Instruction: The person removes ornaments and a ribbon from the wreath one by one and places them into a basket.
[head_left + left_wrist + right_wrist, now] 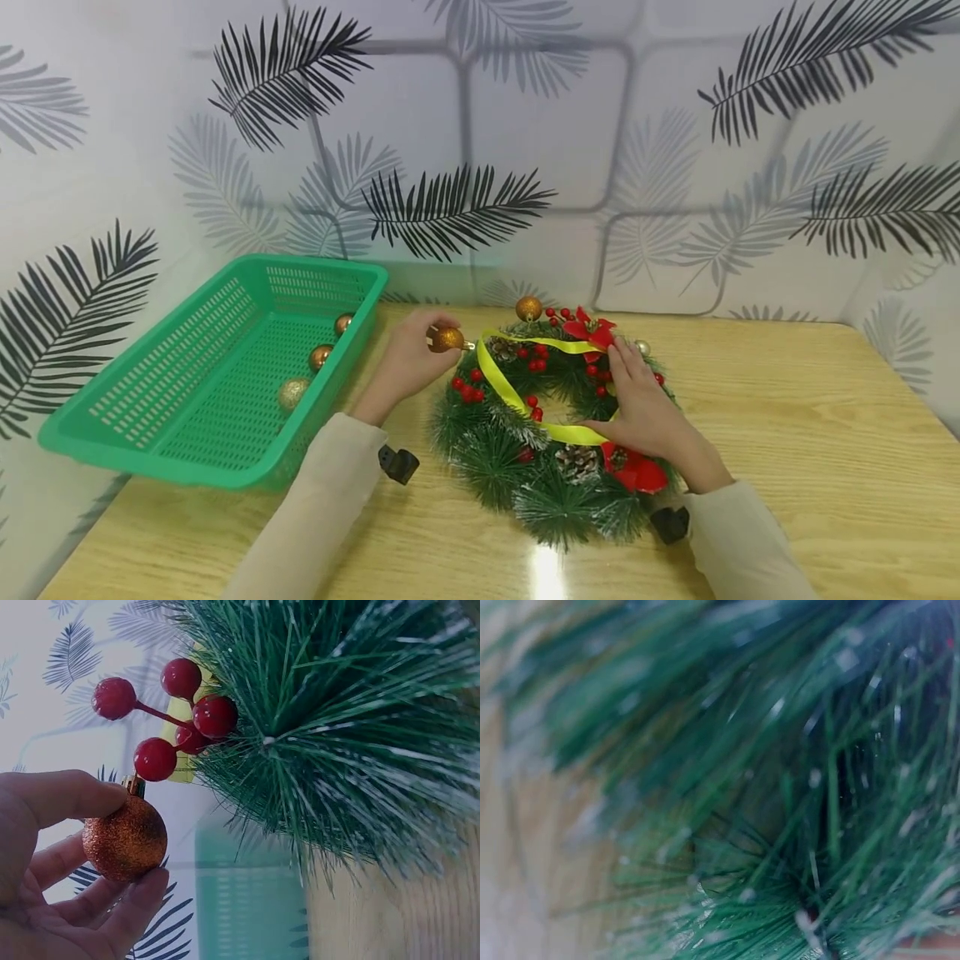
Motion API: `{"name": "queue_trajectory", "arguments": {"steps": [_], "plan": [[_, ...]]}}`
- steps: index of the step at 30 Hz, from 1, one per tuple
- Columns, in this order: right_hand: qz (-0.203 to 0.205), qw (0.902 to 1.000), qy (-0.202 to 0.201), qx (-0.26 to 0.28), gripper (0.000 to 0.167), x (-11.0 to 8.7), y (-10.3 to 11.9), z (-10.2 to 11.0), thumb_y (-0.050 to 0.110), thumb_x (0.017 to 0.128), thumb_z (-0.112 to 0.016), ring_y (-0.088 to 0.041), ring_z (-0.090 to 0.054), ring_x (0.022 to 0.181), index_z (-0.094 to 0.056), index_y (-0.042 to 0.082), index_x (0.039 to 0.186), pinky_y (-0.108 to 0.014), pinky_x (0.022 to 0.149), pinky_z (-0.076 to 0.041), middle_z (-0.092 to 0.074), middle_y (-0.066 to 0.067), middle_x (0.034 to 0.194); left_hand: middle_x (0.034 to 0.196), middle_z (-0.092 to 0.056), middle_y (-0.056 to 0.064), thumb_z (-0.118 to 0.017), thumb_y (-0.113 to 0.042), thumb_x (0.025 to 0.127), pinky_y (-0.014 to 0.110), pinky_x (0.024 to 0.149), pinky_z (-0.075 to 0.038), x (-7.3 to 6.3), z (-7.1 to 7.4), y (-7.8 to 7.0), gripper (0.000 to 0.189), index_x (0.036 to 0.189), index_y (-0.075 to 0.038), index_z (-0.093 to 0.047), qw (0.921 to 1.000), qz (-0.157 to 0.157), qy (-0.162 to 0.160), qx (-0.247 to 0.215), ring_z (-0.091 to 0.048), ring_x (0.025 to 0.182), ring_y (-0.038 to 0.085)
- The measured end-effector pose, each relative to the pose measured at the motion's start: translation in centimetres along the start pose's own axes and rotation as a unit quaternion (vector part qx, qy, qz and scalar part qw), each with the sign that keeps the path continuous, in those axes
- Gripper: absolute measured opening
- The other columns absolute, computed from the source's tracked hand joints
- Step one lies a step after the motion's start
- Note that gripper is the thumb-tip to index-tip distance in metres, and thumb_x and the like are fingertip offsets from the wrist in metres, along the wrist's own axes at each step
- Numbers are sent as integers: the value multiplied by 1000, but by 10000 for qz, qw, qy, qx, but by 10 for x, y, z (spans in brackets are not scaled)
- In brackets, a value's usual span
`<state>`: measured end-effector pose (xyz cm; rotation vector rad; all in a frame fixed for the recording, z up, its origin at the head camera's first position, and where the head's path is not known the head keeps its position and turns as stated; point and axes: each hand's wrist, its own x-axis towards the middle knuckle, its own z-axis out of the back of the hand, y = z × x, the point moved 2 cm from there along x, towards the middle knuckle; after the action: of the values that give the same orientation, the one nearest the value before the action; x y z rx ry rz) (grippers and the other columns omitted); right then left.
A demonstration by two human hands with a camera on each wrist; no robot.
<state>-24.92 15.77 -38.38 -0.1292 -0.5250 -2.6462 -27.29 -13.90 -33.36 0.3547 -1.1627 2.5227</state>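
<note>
My left hand (pixel 411 357) pinches a glittery copper-orange Christmas ball (pixel 447 339) just left of a green wreath (pixel 491 458). In the left wrist view the ball (pixel 126 838) sits between thumb and fingertips, its gold cap close to red berries (pixel 155 759). My right hand (pixel 647 404) rests on the wreath's right side with fingers extended, the thumb by a yellow ribbon (pixel 573 434). Around that hand are red fabric flowers (pixel 637 473) and a pine cone (pixel 577 463). Green needles (pixel 780 787) fill the right wrist view and hide the right fingers there.
A green plastic basket (pixel 157 472) stands at the left, with a gold glitter ball (pixel 293 393) and copper balls (pixel 320 357) along its right wall. Another orange ball (pixel 528 309) is at the wreath's back edge. The wooden table (pixel 810 417) meets a leaf-patterned backdrop (pixel 540 242).
</note>
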Motion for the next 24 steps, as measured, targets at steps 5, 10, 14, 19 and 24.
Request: {"name": "queue_trajectory", "arguments": {"steps": [5, 10, 14, 19, 24], "plan": [[-47, 10000, 49, 5, 107, 0, -1, 0, 40, 81, -74, -50, -5, 142, -9, -13, 147, -63, 111, -17, -6, -32, 155, 110, -56, 19, -66, -7, 83, 38, 78, -57, 2, 1, -4, 30, 111, 1, -62, 9995, 43, -194, -251, -57, 98, 31], [-76, 9999, 78, 34, 107, 1, -1, -2, 39, 81, -74, -50, -3, 142, -8, -12, 148, -63, 112, -15, -5, -31, 155, 110, -56, 19, -66, -6, 84, 39, 79, -57, 2, 3, -3, 30, 112, 1, -62, 9997, 59, -130, -211, -57, 98, 31], [-65, 9999, 105, 22, 107, 2, 1, -3, 39, 81, -73, -50, -3, 142, -8, -12, 148, -63, 112, -15, -4, -31, 155, 110, -56, 20, -65, -6, 84, 40, 80, -56, -1, 11, 1, 30, 113, 1, -62, 9999, 60, -136, -67, -58, 97, 32], [-116, 9998, 114, 72, 106, 0, 2, -2, 38, 81, -73, -51, -3, 142, -8, -13, 147, -64, 111, -16, -5, -31, 155, 110, -55, 21, -64, -8, 86, 42, 81, -55, -1, 27, 1, 31, 115, 1, -60, 9995, -10, -85, 293, -57, 96, 33], [-170, 9997, 134, 74, 105, -1, 2, -1, 36, 81, -73, -51, -2, 142, -8, -13, 147, -65, 111, -15, -4, -30, 156, 114, -54, 22, -62, -8, 88, 45, 81, -53, -2, 51, -1, 31, 117, 1, -58, 9985, 63, -79, 530, -56, 100, 35]]}}
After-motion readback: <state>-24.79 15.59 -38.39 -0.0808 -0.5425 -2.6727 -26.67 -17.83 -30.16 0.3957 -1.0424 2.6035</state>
